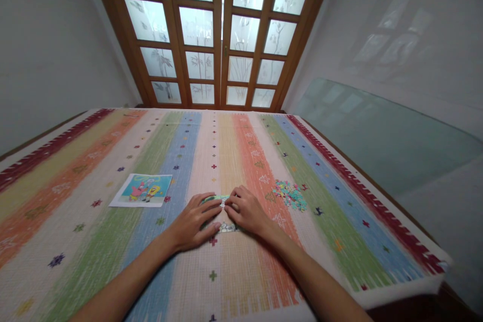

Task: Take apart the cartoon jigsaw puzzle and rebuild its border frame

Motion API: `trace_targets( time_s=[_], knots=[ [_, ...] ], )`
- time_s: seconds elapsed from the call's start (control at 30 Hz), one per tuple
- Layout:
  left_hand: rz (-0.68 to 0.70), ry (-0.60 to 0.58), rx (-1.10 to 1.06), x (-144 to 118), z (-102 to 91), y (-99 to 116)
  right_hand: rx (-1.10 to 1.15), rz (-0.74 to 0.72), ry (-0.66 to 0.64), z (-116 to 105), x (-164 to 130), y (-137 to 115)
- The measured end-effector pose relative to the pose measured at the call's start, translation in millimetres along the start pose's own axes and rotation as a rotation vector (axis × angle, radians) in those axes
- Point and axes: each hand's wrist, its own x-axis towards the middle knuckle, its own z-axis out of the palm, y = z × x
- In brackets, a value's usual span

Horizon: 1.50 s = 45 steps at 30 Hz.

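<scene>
My left hand [196, 221] and my right hand [247, 210] lie side by side on a striped cloth, fingertips meeting over a partly joined jigsaw puzzle [225, 226]. Most of the puzzle is hidden under my palms; a green edge shows at the top and a pale edge at the bottom. A loose heap of puzzle pieces [290, 194] lies just right of my right hand. A cartoon reference picture [142, 189] lies flat to the left of my left hand.
The multicoloured striped cloth [113, 241] covers the whole table, whose right edge [400, 231] runs diagonally. A wooden door with frosted glass panes [221, 35] stands beyond the far edge. A glass sheet [377, 131] leans at the right wall.
</scene>
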Motion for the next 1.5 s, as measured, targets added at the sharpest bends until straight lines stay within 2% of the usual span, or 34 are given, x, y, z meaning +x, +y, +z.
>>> trace_targets(
  time_s=[0.77, 0.9, 1.0, 1.2, 1.37, 1.5],
  knots=[
    [-0.005, -0.062, 0.005, 1.9, -2.3, 0.7, -0.015, 0.002, -0.022, 2.1, 0.6, -3.2],
    [-0.013, -0.049, -0.013, 1.6, -1.9, 0.1, 0.029, 0.019, 0.006, -5.0, 1.8, 2.0],
    [-0.015, -0.054, -0.023, 1.3, -2.0, -0.5, 0.067, 0.09, 0.072, -21.6, 2.5, 16.0],
    [-0.006, -0.05, -0.021, 2.0, -3.5, 0.5, 0.053, 0.253, 0.334, -74.5, -16.0, 63.2],
    [-0.017, -0.025, -0.015, 1.9, -2.9, 0.6, -0.086, 0.439, 0.404, -108.3, -56.7, 106.6],
    [-0.014, 0.042, -0.004, 2.2, -1.6, 0.3, -0.148, 0.563, 0.404, -115.0, -83.1, 128.9]
  ],
)
